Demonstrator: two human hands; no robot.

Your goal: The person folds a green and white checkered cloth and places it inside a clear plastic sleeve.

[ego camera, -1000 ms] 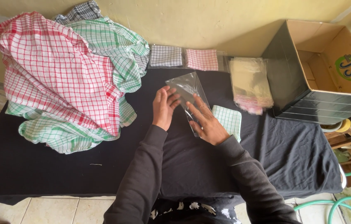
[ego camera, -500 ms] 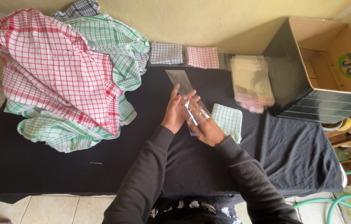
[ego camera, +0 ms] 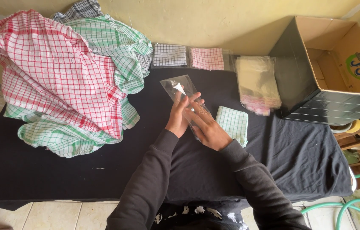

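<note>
Clear plastic sleeve flat on black tablecloth, mid-table, long axis running far-left to near-right. Left hand laid on sleeve's left edge, fingers straight and together, pointing far. Right hand palm down on sleeve's near end, fingers spread flat across it. Neither hand closed around anything, both open and pressing on plastic. Far end of sleeve sticking out beyond fingertips, catching glare.

Folded green checked cloth just right of right hand, touching or nearly touching, can't tell which. Stack of clear bags farther right, near black side of open cardboard box at far-right corner. Two bagged folded cloths against far wall: grey checked pack and red checked pack, side by side. Big loose heap on left: red checked cloth on top, green checked cloths under and behind. Green hose on floor, near right.
</note>
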